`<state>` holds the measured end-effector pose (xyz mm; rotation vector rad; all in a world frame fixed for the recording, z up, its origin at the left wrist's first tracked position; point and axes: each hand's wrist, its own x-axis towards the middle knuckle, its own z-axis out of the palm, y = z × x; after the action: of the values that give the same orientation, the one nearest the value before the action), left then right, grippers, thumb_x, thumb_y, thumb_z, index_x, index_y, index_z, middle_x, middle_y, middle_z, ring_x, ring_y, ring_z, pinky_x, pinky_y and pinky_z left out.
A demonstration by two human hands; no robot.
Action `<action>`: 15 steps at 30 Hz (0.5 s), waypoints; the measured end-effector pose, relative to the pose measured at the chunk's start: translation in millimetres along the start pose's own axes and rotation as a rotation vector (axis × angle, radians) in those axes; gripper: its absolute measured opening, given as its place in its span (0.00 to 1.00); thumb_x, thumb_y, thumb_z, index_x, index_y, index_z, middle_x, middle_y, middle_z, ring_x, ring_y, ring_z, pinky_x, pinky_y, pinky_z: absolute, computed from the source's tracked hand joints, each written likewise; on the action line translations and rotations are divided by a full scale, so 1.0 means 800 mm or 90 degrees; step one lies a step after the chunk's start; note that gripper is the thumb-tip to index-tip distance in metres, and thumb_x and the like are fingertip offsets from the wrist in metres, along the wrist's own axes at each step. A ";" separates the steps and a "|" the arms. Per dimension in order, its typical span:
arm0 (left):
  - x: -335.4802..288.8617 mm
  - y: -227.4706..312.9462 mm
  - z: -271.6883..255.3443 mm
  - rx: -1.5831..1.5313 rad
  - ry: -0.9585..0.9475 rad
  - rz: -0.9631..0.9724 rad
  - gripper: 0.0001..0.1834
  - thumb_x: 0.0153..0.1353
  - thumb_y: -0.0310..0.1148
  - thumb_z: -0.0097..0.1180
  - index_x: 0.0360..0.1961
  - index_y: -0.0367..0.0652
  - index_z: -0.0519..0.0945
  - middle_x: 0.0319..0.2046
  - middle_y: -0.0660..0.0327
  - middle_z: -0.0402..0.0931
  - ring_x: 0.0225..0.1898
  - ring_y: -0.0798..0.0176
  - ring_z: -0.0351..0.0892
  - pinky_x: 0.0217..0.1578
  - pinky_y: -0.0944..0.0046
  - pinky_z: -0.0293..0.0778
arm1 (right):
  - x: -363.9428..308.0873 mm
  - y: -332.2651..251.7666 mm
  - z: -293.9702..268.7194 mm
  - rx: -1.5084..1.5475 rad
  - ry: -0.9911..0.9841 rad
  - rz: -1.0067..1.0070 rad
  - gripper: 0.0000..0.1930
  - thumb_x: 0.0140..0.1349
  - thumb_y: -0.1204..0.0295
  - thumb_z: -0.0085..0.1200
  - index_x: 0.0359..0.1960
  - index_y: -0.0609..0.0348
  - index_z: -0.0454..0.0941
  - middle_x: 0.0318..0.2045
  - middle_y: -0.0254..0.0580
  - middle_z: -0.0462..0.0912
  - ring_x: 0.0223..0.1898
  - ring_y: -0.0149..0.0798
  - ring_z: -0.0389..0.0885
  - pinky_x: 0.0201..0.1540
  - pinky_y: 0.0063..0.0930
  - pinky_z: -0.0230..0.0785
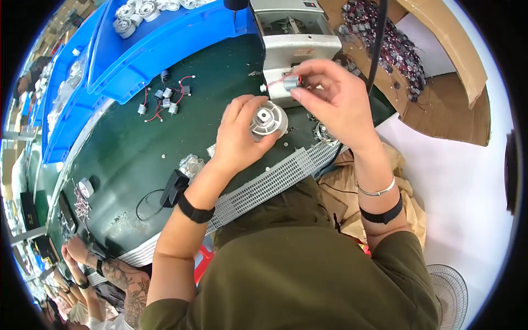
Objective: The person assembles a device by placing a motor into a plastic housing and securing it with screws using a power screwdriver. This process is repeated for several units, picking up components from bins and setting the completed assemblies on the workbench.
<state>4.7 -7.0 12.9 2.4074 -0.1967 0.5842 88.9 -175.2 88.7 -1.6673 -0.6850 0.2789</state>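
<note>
My left hand [240, 132] is wrapped around a round white plastic housing [269, 117] with a square centre piece, resting on or just over the green table. Raised to the right of it, my right hand [333, 99] pinches a small silver motor [291, 82] between thumb and fingers. A thin red wire with a white connector [263, 88] trails from the motor's left side. Close behind that hand stands a grey metal machine [300, 47]. Several more small motors [166, 102] with red wires lie on the table farther left.
Blue bins [159, 47] with white plastic parts stand at the far left. A cardboard box [440, 110] at the right holds a heap of wired motors [396, 55]. A black cable [378, 44] hangs near my right hand. A co-worker's tattooed arm [124, 278] is at lower left.
</note>
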 end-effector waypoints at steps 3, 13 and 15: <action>-0.003 0.000 0.002 -0.038 0.011 -0.019 0.30 0.40 0.31 0.69 0.48 0.41 0.74 0.46 0.54 0.72 0.46 0.51 0.73 0.45 0.57 0.71 | -0.012 0.015 0.002 -0.024 -0.035 0.005 0.15 0.54 0.84 0.56 0.44 0.66 0.73 0.41 0.38 0.76 0.42 0.28 0.76 0.46 0.21 0.72; 0.011 -0.003 -0.032 -0.261 -0.010 -0.144 0.34 0.40 0.26 0.71 0.51 0.38 0.71 0.43 0.58 0.68 0.45 0.60 0.73 0.46 0.63 0.71 | -0.009 0.027 -0.008 0.050 0.049 -0.030 0.15 0.55 0.85 0.56 0.46 0.68 0.73 0.41 0.40 0.77 0.42 0.29 0.76 0.45 0.22 0.73; 0.012 -0.008 -0.028 -0.441 -0.031 -0.159 0.32 0.40 0.23 0.71 0.49 0.38 0.71 0.45 0.59 0.67 0.47 0.63 0.72 0.48 0.63 0.72 | -0.011 0.027 -0.010 0.077 0.054 -0.029 0.16 0.55 0.85 0.56 0.46 0.70 0.72 0.40 0.43 0.78 0.42 0.30 0.77 0.44 0.22 0.73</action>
<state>6.9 11.9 28.9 1.7370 -0.0932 0.2766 92.5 -188.5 68.3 -1.5383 -0.6289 0.2118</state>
